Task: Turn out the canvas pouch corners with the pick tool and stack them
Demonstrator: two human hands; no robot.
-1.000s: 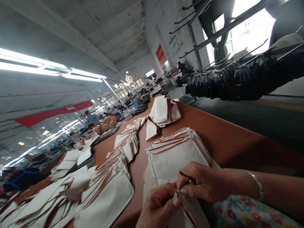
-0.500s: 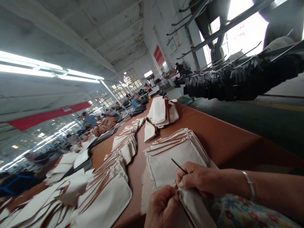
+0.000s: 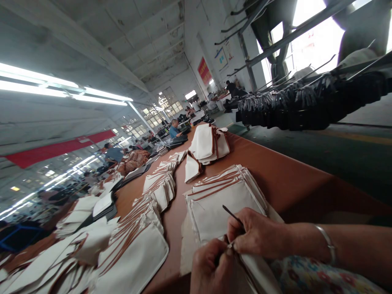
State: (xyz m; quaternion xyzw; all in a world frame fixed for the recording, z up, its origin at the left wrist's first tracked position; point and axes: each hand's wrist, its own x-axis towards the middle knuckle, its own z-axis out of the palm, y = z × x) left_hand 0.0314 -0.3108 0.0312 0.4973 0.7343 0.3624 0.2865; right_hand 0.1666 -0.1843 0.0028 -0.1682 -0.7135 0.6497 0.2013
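Observation:
Close to the table's near edge, my left hand pinches the edge of a white panel with brown trim. My right hand, with a silver bangle on the wrist, meets it at the same edge. A thin dark pointed tool sticks out from between the right fingers, angled up and left; its kind is unclear. The fingertips of both hands nearly touch, and the spot they work on is mostly hidden. Just beyond them lies a stack of white panels with brown edging.
The brown tabletop runs away from me. Rows of overlapping white panels lie on the left, folded white pieces farther up. A rack of black items stands at right. A person in blue sits beyond.
My right hand has shifted slightly and turned, its thumb now showing beside the left fingertips. The dark tool has tilted a little with it. The stacks have stayed put.

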